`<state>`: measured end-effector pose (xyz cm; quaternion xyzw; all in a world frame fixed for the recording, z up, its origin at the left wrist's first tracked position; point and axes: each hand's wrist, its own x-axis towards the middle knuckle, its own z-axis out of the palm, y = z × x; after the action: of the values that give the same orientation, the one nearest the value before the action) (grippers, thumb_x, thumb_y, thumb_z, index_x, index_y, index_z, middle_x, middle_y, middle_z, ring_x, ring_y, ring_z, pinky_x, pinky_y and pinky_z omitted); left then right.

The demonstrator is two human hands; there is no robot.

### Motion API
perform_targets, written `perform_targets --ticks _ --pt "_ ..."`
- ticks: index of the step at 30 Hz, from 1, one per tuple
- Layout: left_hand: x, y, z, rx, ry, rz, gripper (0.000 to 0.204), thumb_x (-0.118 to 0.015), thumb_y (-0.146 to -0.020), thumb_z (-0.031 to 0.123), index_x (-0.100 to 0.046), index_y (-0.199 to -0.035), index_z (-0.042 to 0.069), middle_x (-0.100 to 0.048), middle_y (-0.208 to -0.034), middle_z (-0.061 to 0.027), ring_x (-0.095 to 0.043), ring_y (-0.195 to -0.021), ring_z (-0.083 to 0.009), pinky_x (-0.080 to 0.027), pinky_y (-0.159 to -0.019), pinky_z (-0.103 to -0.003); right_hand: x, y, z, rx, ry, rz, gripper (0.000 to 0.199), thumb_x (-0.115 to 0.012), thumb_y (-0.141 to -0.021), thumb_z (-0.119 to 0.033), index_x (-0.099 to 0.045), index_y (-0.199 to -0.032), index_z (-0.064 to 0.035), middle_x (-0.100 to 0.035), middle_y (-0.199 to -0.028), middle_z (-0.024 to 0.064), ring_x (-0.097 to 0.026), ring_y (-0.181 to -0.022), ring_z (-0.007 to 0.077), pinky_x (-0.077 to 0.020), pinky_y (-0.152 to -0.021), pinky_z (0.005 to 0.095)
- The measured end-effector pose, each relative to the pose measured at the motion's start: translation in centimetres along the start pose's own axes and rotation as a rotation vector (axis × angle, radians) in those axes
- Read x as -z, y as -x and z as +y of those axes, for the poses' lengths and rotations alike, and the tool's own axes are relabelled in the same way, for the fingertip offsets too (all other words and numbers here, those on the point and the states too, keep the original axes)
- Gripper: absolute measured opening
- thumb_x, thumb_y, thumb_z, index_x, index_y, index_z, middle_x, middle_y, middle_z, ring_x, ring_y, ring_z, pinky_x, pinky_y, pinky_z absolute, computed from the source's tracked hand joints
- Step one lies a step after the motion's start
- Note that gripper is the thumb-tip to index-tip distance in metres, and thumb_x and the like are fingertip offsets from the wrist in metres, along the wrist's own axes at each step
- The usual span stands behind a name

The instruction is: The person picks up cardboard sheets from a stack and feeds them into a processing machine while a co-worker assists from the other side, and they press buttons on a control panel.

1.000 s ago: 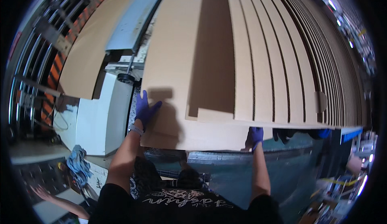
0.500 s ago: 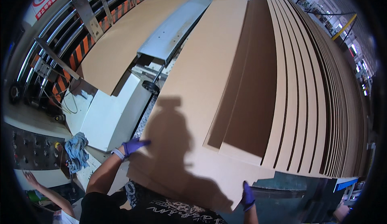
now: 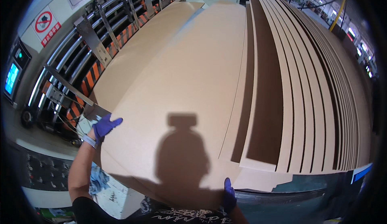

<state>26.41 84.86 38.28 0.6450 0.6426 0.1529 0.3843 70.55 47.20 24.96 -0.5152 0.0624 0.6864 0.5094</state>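
Observation:
A long brown cardboard sheet (image 3: pixel 177 83) stretches away in front of me, with the shadow of a head and shoulders on its near part. My left hand (image 3: pixel 105 128), in a purple glove, grips its left edge, thumb on top and fingers partly hidden. At the near right corner my right hand (image 3: pixel 229 195), also gloved in purple, holds the same sheet with the thumb up; its other fingers are hidden. Left of this sheet, partly under it, another cardboard sheet (image 3: pixel 121 75) lies against the machine.
A leaning row of several cardboard sheets (image 3: pixel 306 103) fills the right side. On the left stand machine rollers (image 3: pixel 60 59), metal arms (image 3: pixel 90 38) and an orange-black striped bar (image 3: pixel 92 78). A lit screen (image 3: pixel 12 78) is at far left. A blue rag (image 3: pixel 98 179) lies near my left forearm.
The held sheet has shifted left and now covers most of the grey metal beam and the white machine part. Both hands moved left with it; my left hand also went farther forward.

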Motion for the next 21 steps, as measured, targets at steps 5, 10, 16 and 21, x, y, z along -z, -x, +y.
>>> perform_targets --ticks 5,10,16,21 --pt "8.1 6.5 17.5 0.006 -0.017 0.042 0.052 -0.073 -0.079 0.042 -0.061 -0.111 0.003 -0.059 -0.084 -0.0005 -0.048 -0.073 -0.0092 -0.039 -0.064 -0.024 -10.0 0.5 -1.1 0.108 0.038 -0.219 0.068 -0.034 -0.097 -0.057 -0.046 -0.133 -0.0003 -0.056 -0.126 0.0153 -0.056 -0.111 0.0281 -0.0446 -0.097 0.0387" --pt "10.6 13.2 25.4 -0.062 -0.211 0.189 0.038 -0.067 -0.083 0.035 -0.062 -0.105 0.005 -0.055 -0.076 0.0011 -0.046 -0.062 -0.0078 -0.037 -0.055 -0.024 -11.2 -5.0 3.3 0.139 0.141 -0.164 0.059 -0.039 -0.097 -0.054 -0.056 -0.12 -0.0022 -0.061 -0.106 0.009 -0.058 -0.094 0.0179 -0.0472 -0.084 0.0347" --pt "9.4 24.4 16.6 -0.074 -0.217 0.269 0.042 -0.063 -0.089 0.02 -0.049 -0.125 0.003 -0.061 -0.102 -0.0048 -0.056 -0.086 -0.0115 -0.048 -0.073 -0.029 -8.2 -7.4 10.3 0.144 0.182 -0.247 0.054 -0.039 -0.099 -0.049 -0.056 -0.12 -0.0018 -0.061 -0.106 0.0102 -0.056 -0.094 0.0189 -0.0464 -0.084 0.0345" --pt "5.8 29.5 22.3 -0.073 -0.191 0.358 0.029 -0.06 -0.091 0.022 -0.052 -0.112 0.003 -0.062 -0.085 -0.0039 -0.056 -0.072 -0.0101 -0.048 -0.064 -0.026 -7.4 -8.3 11.0 -0.033 -0.16 -0.45 0.049 -0.036 -0.101 -0.045 -0.051 -0.125 -0.0045 -0.058 -0.116 0.011 -0.056 -0.102 0.0201 -0.0465 -0.091 0.0363"
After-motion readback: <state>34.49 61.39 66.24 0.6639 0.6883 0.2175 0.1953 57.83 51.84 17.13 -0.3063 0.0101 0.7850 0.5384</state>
